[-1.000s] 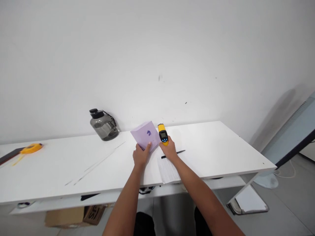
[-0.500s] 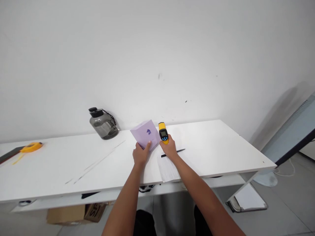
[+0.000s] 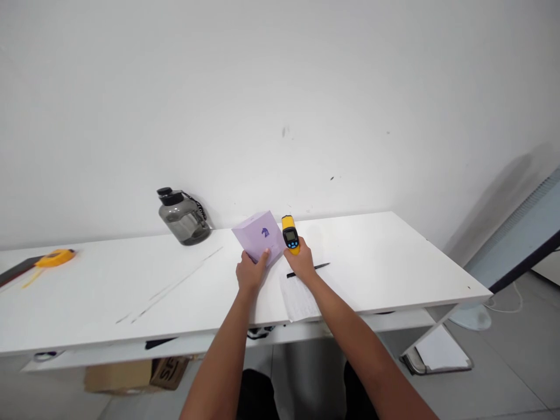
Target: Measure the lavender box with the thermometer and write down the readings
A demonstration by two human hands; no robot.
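Observation:
A pale purple box (image 3: 261, 233) with a dark horse-head mark is tilted in the grip of my left hand (image 3: 252, 271), thumb on its front face. My right hand (image 3: 301, 261) is closed round the handle of a yellow and black infrared thermometer (image 3: 290, 234), its small screen and blue buttons facing me. The thermometer is just right of the box. Beneath my right hand, a black pen (image 3: 322, 266) lies across the top of a white sheet of paper (image 3: 298, 298) on the white table (image 3: 394, 262).
Against the wall stands a grey translucent water jug (image 3: 186, 219) with a black lid. At the far left lie an orange tape measure (image 3: 56, 258) and a dark flat tool (image 3: 20, 271). Below the table are a cardboard box (image 3: 120, 376) and a low shelf (image 3: 192, 345).
My hands, the purple box and the thermometer keep nearly the same pose. The whole view has shifted very slightly.

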